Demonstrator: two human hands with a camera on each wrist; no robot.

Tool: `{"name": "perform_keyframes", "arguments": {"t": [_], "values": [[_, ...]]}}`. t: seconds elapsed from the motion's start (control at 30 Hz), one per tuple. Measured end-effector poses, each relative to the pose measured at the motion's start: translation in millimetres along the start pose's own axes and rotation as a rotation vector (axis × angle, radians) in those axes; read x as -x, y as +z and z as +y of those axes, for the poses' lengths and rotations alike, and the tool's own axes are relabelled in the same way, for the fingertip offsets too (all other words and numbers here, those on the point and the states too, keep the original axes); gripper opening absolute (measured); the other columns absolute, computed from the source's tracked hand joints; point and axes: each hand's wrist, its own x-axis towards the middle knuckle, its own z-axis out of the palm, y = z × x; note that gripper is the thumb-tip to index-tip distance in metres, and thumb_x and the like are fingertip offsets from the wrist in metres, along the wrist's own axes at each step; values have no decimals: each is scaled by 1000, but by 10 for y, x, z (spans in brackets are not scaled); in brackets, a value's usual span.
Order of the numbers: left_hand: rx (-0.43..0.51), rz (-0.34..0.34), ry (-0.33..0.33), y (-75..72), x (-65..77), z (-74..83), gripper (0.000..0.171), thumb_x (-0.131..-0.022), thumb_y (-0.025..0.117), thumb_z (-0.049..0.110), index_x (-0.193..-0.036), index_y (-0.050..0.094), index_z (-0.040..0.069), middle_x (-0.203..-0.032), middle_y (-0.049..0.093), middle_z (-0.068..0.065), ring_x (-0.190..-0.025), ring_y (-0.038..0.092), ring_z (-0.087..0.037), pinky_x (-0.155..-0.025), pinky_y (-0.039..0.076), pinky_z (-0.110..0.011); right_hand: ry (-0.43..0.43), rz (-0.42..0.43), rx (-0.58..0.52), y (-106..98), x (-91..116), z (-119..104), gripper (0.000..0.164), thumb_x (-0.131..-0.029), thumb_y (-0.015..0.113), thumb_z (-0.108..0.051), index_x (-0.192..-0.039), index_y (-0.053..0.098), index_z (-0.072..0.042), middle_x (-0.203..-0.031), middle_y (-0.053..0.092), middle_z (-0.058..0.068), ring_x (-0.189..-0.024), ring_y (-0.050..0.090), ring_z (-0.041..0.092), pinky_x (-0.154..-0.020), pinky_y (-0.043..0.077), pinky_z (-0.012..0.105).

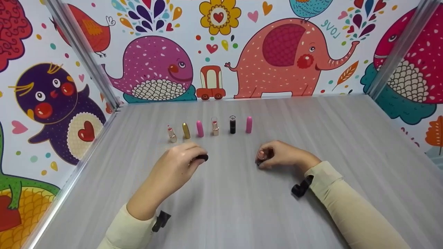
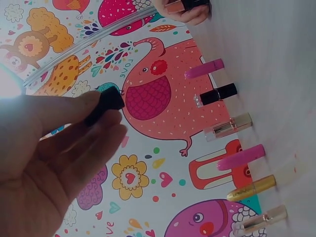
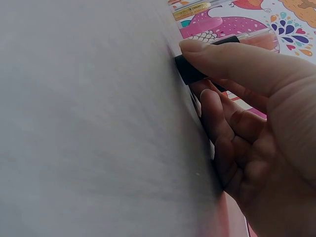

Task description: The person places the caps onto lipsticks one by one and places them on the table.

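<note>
My left hand (image 1: 176, 162) is raised over the table and pinches a small black lipstick cap (image 2: 109, 101) between thumb and fingers. To the right, low at the tabletop, my right hand (image 1: 282, 155) grips an uncapped lipstick with a black base (image 3: 190, 69); its peach-coloured tip (image 2: 175, 7) shows in the left wrist view. Beyond the hands stands a row of lipsticks: a rose-gold one (image 1: 172, 135), a gold one (image 1: 186, 130), a pink one (image 1: 200, 129), another rose-gold one (image 1: 215, 128), a black one (image 1: 232, 126) and a second pink one (image 1: 249, 125).
The grey wood-grain table (image 1: 228, 207) ends at a back panel (image 1: 214, 52) printed with cartoon animals. Metal posts (image 1: 88, 55) mark the corners, and printed side panels stand left and right. A black strap mount (image 1: 301, 186) sits by the right cuff.
</note>
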Motion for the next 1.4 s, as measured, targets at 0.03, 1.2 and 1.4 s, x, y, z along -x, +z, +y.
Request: {"name": "perform_keyframes", "arguments": {"t": [0.03,1.2,1.4], "values": [[0,-3,1,-2,1,-2,16,-86,86,-3,-100,80,3,-95,76,-4,-87,73,-19,-79,64,-32,1,1,2,0,-2,1,17,-88,87,-5,-99,74,-3,-88,62,-2,-82,58,12,-71,49,21],[-26,-26,-20,-44,12,-7,16,-86,88,3,-100,81,6,-94,76,-4,-86,73,-19,-79,63,-32,33,39,200,-260,145,-248,15,-88,85,-5,-100,76,-9,-90,69,-3,-87,67,19,-79,58,34],[-9,-2,14,-20,17,-33,15,-86,87,0,-99,80,3,-94,76,-5,-85,73,-19,-77,63,-34,10,54,216,-266,163,-285,16,-88,82,-1,-101,76,-8,-91,72,-2,-85,68,17,-76,58,30]]}}
